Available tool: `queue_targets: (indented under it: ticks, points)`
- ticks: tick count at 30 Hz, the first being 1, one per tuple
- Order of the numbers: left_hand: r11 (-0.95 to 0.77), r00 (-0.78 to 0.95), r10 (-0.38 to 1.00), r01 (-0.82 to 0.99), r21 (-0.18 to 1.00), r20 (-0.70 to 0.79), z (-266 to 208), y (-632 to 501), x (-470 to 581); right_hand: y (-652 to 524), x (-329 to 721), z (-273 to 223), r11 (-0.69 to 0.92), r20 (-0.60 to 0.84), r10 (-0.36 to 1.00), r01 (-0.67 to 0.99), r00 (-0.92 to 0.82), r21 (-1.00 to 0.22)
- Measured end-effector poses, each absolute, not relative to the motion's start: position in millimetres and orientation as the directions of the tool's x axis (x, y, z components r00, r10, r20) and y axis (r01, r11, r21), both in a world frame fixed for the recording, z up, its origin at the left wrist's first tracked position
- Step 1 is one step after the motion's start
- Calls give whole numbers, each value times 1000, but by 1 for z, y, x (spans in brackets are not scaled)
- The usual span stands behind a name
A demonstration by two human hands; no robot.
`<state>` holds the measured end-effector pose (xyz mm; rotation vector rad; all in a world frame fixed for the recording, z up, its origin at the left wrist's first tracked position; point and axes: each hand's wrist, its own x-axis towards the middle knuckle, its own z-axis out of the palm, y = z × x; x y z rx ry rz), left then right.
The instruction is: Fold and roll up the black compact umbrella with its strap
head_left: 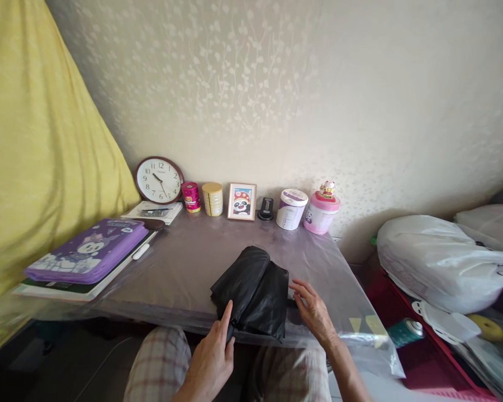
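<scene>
A black folding umbrella [254,293] lies at the table's front edge, its loose fabric bunched into folds. My left hand [212,357] is closed round the short dark handle at its near left end, with the index finger stretched along the fabric. Just off the umbrella's right side is my right hand [312,312], its fingers apart and slightly bent. A dark strip, perhaps the strap, shows between the fabric and those fingers; whether they touch it I cannot tell.
The table [184,262] has a clear plastic cover. A purple case [88,251] lies on books at left. Along the wall stand a clock [160,180], several tins, a framed panda picture [242,201] and lidded tubs [292,209]. Right of the table, white bags [440,262] fill a red bin.
</scene>
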<state>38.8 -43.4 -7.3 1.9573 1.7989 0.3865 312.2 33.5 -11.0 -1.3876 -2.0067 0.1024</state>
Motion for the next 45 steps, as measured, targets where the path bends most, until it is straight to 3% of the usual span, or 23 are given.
queue_targets:
  ticks: [4,15,29,36,45]
  points:
    - [-36,112,988,841,539,-109,-6,-41,37,19,301,-17,456,440,861,771,-256,-445]
    - [15,93,988,732,681,-123,-5,-35,29,24,282,-1,549,560,793,678,-239,-488]
    - [17,108,986,693,721,-127,10,-34,29,50,250,25,642,651,716,602,-251,-474]
    - [15,89,988,771,637,-130,14,-36,29,76,218,46,677,698,669,597,-254,-430]
    - [-38,112,982,906,421,-151,16,-42,39,95,184,38,690,696,651,619,-304,-375]
